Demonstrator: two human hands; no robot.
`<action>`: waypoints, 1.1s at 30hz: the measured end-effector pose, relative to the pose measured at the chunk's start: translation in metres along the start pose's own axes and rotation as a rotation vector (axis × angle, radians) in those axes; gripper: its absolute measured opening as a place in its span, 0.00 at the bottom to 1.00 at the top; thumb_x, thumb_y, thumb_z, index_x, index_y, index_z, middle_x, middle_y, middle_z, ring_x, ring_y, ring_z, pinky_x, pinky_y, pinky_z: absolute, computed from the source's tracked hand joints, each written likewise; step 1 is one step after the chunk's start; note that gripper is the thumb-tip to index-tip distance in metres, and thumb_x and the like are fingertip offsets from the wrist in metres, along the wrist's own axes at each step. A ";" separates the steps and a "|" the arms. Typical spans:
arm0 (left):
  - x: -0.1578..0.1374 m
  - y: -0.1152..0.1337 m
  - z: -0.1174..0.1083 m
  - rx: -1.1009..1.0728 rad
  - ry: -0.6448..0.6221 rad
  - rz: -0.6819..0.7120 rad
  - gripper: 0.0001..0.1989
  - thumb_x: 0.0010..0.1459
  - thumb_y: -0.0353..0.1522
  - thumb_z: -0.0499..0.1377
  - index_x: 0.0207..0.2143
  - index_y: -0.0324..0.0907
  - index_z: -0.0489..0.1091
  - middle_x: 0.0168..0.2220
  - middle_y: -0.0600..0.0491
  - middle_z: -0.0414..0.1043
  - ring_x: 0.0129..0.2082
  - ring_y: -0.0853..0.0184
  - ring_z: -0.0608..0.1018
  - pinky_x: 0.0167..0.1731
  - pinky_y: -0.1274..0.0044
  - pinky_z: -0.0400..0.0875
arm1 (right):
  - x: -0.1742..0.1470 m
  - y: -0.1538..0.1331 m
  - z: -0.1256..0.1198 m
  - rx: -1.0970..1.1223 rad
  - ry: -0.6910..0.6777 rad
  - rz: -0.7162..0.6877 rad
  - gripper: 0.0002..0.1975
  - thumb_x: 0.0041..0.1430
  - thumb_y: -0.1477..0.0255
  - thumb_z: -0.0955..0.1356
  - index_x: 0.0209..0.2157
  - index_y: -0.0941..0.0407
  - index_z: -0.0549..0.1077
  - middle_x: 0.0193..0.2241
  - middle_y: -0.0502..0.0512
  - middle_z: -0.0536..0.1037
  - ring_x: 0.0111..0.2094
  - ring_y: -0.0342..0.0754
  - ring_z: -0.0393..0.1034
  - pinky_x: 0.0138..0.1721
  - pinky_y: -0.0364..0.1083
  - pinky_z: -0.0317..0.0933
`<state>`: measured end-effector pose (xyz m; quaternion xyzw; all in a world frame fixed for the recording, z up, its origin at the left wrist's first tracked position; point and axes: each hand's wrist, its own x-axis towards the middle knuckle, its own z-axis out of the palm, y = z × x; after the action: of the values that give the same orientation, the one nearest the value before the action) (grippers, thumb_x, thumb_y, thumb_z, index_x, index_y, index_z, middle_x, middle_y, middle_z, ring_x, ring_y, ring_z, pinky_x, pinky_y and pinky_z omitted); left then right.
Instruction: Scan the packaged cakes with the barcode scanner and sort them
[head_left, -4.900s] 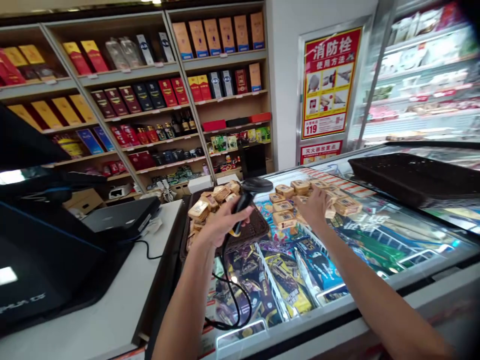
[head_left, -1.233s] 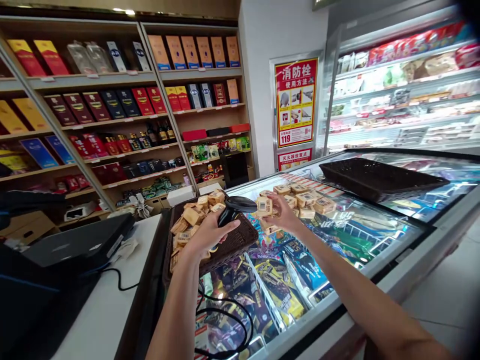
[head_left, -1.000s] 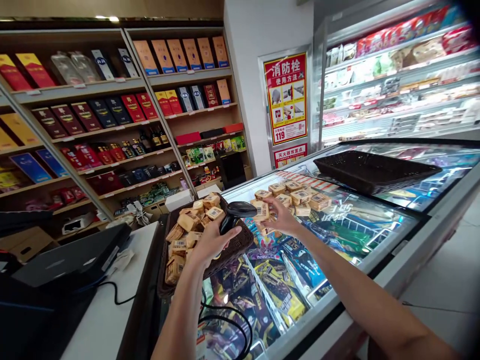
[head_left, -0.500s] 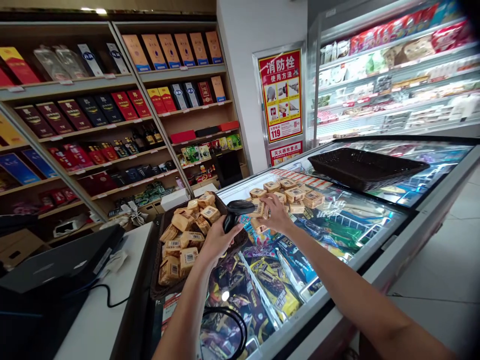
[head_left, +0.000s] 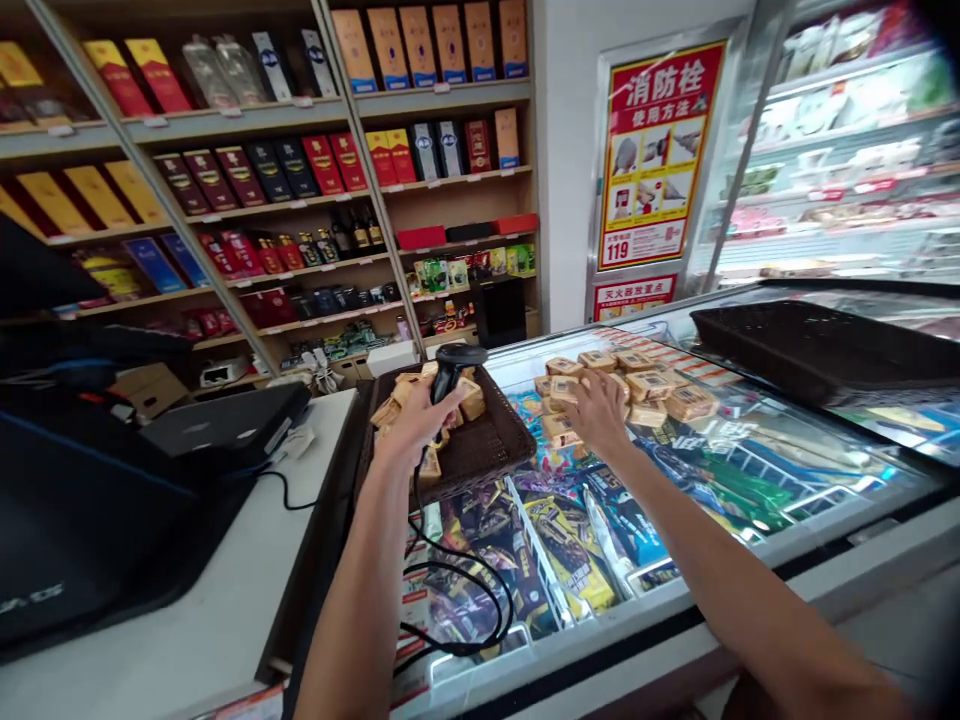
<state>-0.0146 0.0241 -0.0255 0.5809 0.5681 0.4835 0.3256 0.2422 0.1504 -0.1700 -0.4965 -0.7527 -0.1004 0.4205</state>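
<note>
My left hand (head_left: 415,425) is closed round the handle of a black barcode scanner (head_left: 448,376), held over a dark woven basket (head_left: 491,440). Small wrapped snack packs (head_left: 471,398) lie in the basket, partly hidden behind that hand and forearm. A black cable (head_left: 461,552) trails from the scanner in loops. My right hand (head_left: 600,412) is at a pile of the same packs (head_left: 651,385) on the glass freezer lid. Its curled fingers grip a pack (head_left: 564,389) at the pile's near left side; the fingertips are partly hidden.
Ice cream bags (head_left: 570,545) show through the freezer glass. A second dark basket (head_left: 832,345) rests on the lid to the right. At left a counter (head_left: 225,570) bears a black device (head_left: 217,430). Shelves of boxed bottles (head_left: 277,175) and a red sign (head_left: 660,155) stand behind.
The view has turned left, so the scene sits further right. The scanner has drawn away from the right hand, over the basket. My right hand has brought its pack against the pile.
</note>
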 end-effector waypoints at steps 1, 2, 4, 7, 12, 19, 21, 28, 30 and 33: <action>-0.003 0.003 -0.014 0.011 0.043 -0.003 0.22 0.47 0.46 0.66 0.35 0.41 0.64 0.22 0.60 0.62 0.21 0.73 0.65 0.22 0.81 0.58 | 0.002 -0.007 0.000 0.010 -0.003 -0.008 0.15 0.64 0.68 0.63 0.49 0.57 0.72 0.60 0.70 0.64 0.61 0.70 0.51 0.57 0.70 0.46; -0.007 0.005 -0.029 0.025 0.090 -0.002 0.22 0.47 0.46 0.66 0.34 0.42 0.64 0.21 0.60 0.62 0.21 0.73 0.64 0.22 0.81 0.57 | 0.004 -0.017 0.001 0.024 -0.012 -0.022 0.15 0.64 0.68 0.63 0.49 0.57 0.72 0.58 0.69 0.64 0.60 0.70 0.52 0.57 0.70 0.47; -0.014 0.006 -0.055 0.049 0.190 0.004 0.21 0.47 0.47 0.66 0.34 0.42 0.64 0.21 0.60 0.62 0.20 0.73 0.64 0.21 0.81 0.56 | 0.012 -0.040 0.007 0.061 -0.056 -0.072 0.15 0.63 0.67 0.64 0.49 0.55 0.73 0.56 0.67 0.67 0.57 0.69 0.56 0.56 0.69 0.49; -0.023 0.003 -0.085 0.059 0.313 -0.012 0.23 0.48 0.48 0.65 0.35 0.43 0.63 0.22 0.60 0.62 0.21 0.73 0.65 0.23 0.81 0.58 | 0.032 -0.083 0.029 0.115 -0.163 -0.164 0.15 0.61 0.67 0.67 0.49 0.53 0.73 0.52 0.65 0.71 0.54 0.66 0.61 0.57 0.65 0.51; -0.031 0.001 -0.102 0.067 0.312 -0.090 0.23 0.49 0.49 0.65 0.36 0.43 0.64 0.23 0.59 0.64 0.23 0.71 0.67 0.25 0.80 0.60 | 0.070 -0.139 0.082 0.126 -0.314 -0.072 0.19 0.58 0.64 0.71 0.49 0.58 0.72 0.47 0.64 0.74 0.48 0.59 0.69 0.49 0.59 0.63; -0.027 -0.002 -0.097 0.023 0.280 -0.075 0.22 0.50 0.48 0.64 0.35 0.42 0.63 0.21 0.60 0.62 0.21 0.73 0.65 0.23 0.80 0.58 | 0.084 -0.153 0.095 0.198 -0.335 0.068 0.21 0.58 0.61 0.71 0.49 0.58 0.69 0.39 0.60 0.78 0.38 0.54 0.74 0.38 0.52 0.68; -0.023 -0.005 -0.092 -0.007 0.230 -0.059 0.22 0.50 0.48 0.65 0.34 0.42 0.63 0.21 0.60 0.62 0.21 0.73 0.65 0.23 0.80 0.57 | 0.079 -0.146 0.078 0.213 -0.271 0.087 0.24 0.54 0.63 0.72 0.50 0.57 0.67 0.39 0.64 0.78 0.42 0.61 0.74 0.39 0.53 0.67; -0.007 0.000 -0.024 -0.158 -0.139 -0.020 0.25 0.46 0.49 0.67 0.34 0.42 0.63 0.27 0.59 0.64 0.22 0.75 0.66 0.23 0.80 0.58 | 0.047 -0.089 0.004 0.204 -0.025 0.164 0.31 0.53 0.66 0.69 0.58 0.56 0.58 0.47 0.67 0.74 0.50 0.67 0.68 0.48 0.59 0.63; -0.006 0.002 0.002 -0.132 -0.221 -0.023 0.24 0.47 0.49 0.66 0.34 0.42 0.63 0.27 0.58 0.64 0.22 0.75 0.66 0.23 0.80 0.58 | 0.035 -0.069 -0.014 0.196 0.027 0.182 0.31 0.53 0.66 0.69 0.58 0.56 0.58 0.48 0.66 0.74 0.51 0.66 0.68 0.49 0.60 0.63; -0.008 0.003 0.033 -0.078 -0.308 -0.040 0.23 0.49 0.49 0.65 0.34 0.42 0.63 0.24 0.60 0.62 0.21 0.74 0.65 0.22 0.80 0.56 | 0.019 -0.044 -0.035 0.176 0.085 0.199 0.32 0.52 0.67 0.70 0.58 0.58 0.59 0.49 0.67 0.73 0.51 0.66 0.67 0.50 0.60 0.63</action>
<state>0.0177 0.0217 -0.0348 0.6238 0.5037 0.4037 0.4407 0.2212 0.1219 -0.1224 -0.5255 -0.6871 -0.0126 0.5016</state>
